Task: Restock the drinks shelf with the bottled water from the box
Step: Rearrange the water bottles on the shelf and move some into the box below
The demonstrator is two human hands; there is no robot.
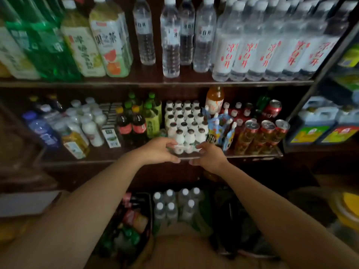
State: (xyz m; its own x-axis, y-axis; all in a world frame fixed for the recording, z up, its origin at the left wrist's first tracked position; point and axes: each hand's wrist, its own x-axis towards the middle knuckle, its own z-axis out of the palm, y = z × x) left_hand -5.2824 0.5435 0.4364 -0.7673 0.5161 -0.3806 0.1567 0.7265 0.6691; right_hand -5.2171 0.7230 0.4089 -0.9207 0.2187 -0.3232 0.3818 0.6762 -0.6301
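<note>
Both hands, left hand & right hand, grip a wrapped pack of small white bottles at the shelf edge; a sideways shove may topple the cans nearby.

We are in a dim shop, and the light is low and a bit brown. In front of us stands a dark wooden shelf unit with two boards, one above the other. Behind the boards the back is dark too. On the right we see a second rack with a slanted metal frame, standing just beside the first one. Down low on the left there is a pale box. At the far right edge we see something yellow near the floor, too blurry to name.
</note>
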